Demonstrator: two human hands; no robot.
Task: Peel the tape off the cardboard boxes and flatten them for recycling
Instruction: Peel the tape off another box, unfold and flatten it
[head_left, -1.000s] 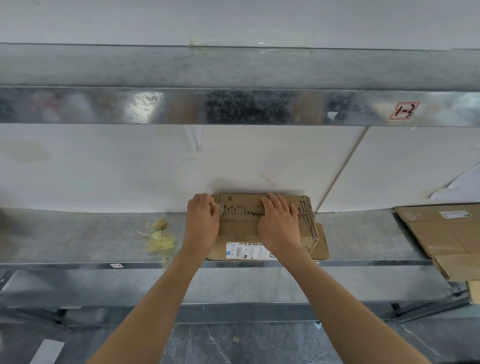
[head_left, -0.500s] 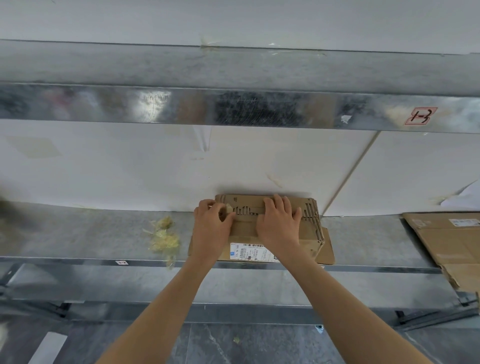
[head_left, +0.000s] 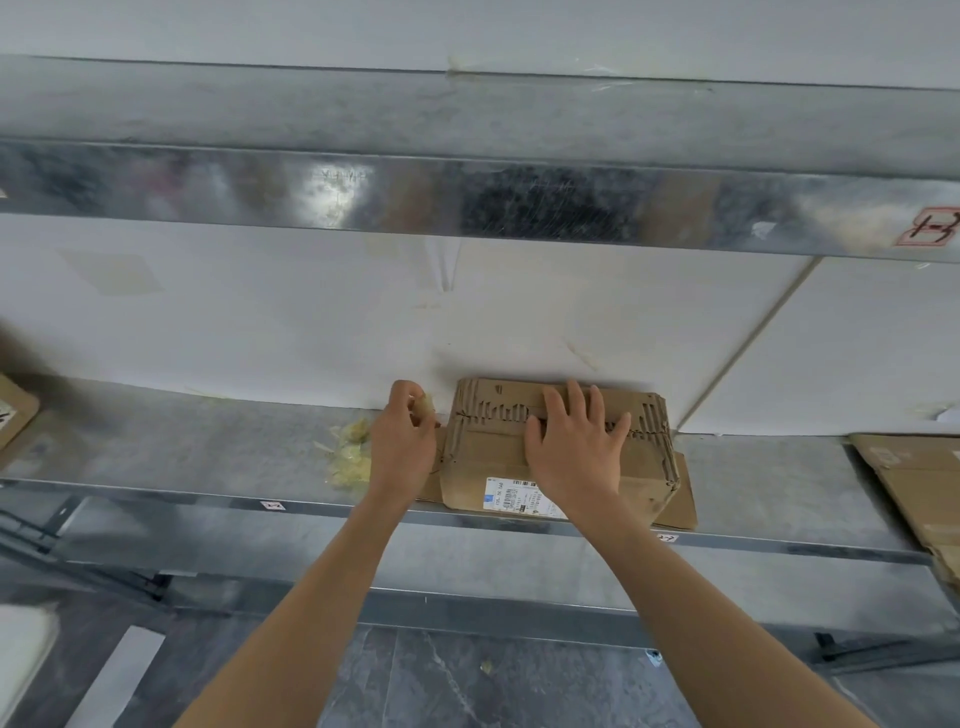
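Head view: box (head_left: 483, 457) on shelf (head_left: 208, 441) against wall, right hand (head_left: 576, 447) pressed flat on top, fingers straight; left hand (head_left: 402, 441) just beside box pinches tape scrap (head_left: 427, 404). Peeling step, probably; next drop scrap on tape pile (head_left: 350, 452), then flatten

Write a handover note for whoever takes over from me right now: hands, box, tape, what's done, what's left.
Left hand pinches a tape scrap just left of the cardboard box.
Right hand presses flat on the box, on the metal shelf.
Done: peeled tape pile lies left of it; flattened cardboard at right.
Left: drop the scrap, check for more tape, flatten this box.
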